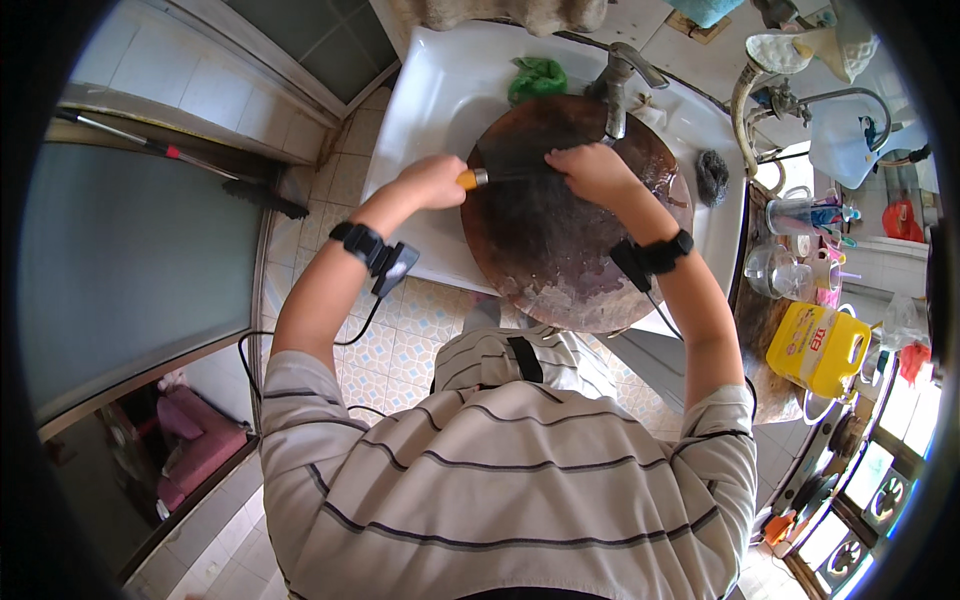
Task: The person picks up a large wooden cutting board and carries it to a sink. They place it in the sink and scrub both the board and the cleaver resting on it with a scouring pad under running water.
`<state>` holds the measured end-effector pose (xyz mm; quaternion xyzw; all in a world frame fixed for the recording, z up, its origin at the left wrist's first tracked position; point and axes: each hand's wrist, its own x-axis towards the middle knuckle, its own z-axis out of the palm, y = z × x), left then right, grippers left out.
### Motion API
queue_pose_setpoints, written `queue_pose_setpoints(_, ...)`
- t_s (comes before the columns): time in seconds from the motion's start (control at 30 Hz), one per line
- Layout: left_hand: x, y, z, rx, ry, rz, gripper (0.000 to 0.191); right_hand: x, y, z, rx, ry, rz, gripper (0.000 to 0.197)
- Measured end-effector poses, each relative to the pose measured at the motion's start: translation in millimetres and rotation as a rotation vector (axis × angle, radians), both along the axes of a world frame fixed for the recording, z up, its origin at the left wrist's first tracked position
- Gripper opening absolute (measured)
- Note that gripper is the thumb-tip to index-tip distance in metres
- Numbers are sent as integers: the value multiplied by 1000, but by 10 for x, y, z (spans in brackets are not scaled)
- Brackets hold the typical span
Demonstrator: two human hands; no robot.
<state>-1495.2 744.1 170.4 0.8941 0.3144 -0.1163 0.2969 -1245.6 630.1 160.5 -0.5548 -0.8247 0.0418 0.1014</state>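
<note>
A large round wooden chopping board (562, 262), wet and dark in patches, lies across the white sink (420, 90), its near part jutting past the front rim. Over its far left part is a dark-bladed cleaver (514, 154). My left hand (439, 182) is closed round the cleaver's yellow handle (471, 179), at the board's left edge. My right hand (591, 171) is at the other end of the blade, fingers curled; whether it grips the blade or something small is hidden. The metal faucet (616, 97) stands just beyond the right hand.
A green plastic bag (537, 79) lies in the sink behind the board, a dark scouring pad (711, 178) at its right. The right counter bears cups, a glass jar (769, 270) and a yellow jug (816, 349). A broom (262, 198) leans at left.
</note>
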Motion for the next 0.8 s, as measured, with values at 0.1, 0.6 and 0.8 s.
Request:
queue_pose_setpoints(0.1,-135,-318,94,-124,-37,-21,17,-128,-502,207,-24,26,2,31)
queue_pose_setpoints(0.6,-318,-1279,254,-182,-38,-312,22,-627,-2105,526,4,-82,-86,35)
queue_pose_setpoints(0.8,-362,-1261,158,-197,79,-398,22,-800,-2233,415,-7,-23,-135,33)
